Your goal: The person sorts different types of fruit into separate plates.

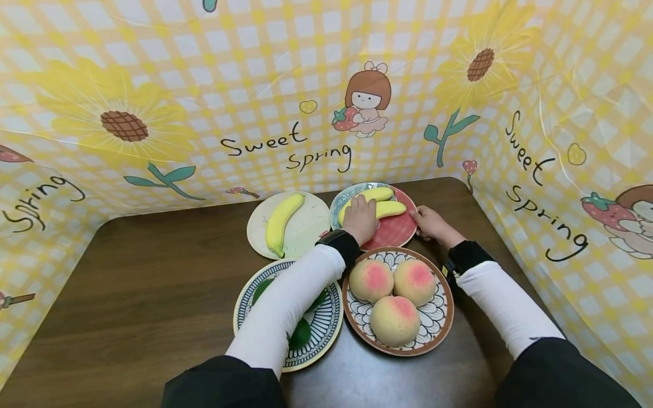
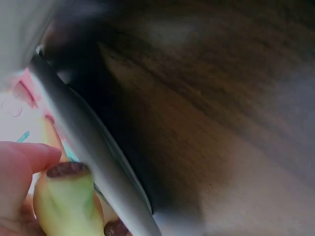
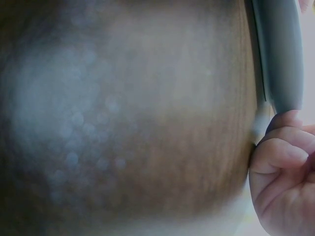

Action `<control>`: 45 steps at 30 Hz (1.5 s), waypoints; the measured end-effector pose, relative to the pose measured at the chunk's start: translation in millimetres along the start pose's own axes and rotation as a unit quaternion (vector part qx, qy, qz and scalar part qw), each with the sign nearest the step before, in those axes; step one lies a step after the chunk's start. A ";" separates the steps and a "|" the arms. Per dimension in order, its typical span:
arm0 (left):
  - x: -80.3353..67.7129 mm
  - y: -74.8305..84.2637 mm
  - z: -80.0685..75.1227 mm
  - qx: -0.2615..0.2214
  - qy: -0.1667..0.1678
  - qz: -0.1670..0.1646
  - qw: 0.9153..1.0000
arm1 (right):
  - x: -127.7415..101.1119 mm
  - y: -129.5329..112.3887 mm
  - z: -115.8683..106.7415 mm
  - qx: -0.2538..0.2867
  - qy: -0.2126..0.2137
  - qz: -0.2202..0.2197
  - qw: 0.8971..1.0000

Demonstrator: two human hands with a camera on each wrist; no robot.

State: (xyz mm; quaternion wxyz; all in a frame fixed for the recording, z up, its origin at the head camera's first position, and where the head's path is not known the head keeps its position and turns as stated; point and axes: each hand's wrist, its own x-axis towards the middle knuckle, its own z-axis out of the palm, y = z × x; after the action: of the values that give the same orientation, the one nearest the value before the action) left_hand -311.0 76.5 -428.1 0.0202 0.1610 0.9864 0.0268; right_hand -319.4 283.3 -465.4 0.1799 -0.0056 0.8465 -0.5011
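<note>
Fingers of the left hand [image 1: 360, 218] are curled down over two bananas [image 1: 384, 208] on the red plate [image 1: 395, 229], so it's got a grip on them rather than just resting there. On the left wrist view you can see a fingertip [image 2: 29, 157] pressed against the stem end of one banana [image 2: 66, 201], right by the plate rim [image 2: 83, 147]. Right hand [image 1: 431, 222] sits at the right edge of that same plate, fingers bent and touching the rim; the right wrist view shows curled fingers [image 3: 278, 152] against the plate's edge [image 3: 278, 54], though it's too blurry to tell how firmly they pinch it.

Counting stuff on the brown table [image 1: 153, 283]: four plates total. The red one at the back right has the two bananas. A pale plate [image 1: 311, 226] just left of it holds one banana [image 1: 282, 224]. A brown-rimmed patterned plate [image 1: 439, 317] in front holds three peaches [image 1: 395, 294], bunched together and touching. A blue-striped plate [image 1: 326, 334] at front left has something green [image 1: 301, 334] on it, mostly hidden under the left sleeve [image 1: 291, 300], so no count there.
</note>
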 end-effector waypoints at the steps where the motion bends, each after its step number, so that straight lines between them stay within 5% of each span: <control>1: -0.1 -0.2 0.5 0.005 0.002 0.000 1.000 | 0.3 -0.1 0.3 -0.001 0.000 0.001 1.000; 23: 5.9 -18.4 -2.1 0.033 0.025 -0.025 0.999 | 1.2 -0.4 1.1 0.002 0.001 0.011 1.000; 34: 1.8 -25.7 -11.2 -0.008 0.029 -0.016 0.999 | -0.3 0.7 2.2 -0.002 0.001 0.015 1.000; 45: -1.2 -62.2 -38.9 -0.021 0.046 -0.020 0.998 | -1.6 -2.5 0.7 0.005 0.001 0.015 1.000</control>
State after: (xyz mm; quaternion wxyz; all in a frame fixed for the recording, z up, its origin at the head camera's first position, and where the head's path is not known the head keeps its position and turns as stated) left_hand -331.5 15.5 -392.9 -0.0217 0.1392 0.9885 0.0545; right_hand -318.1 281.8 -463.1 0.1864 0.0084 0.8443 -0.5023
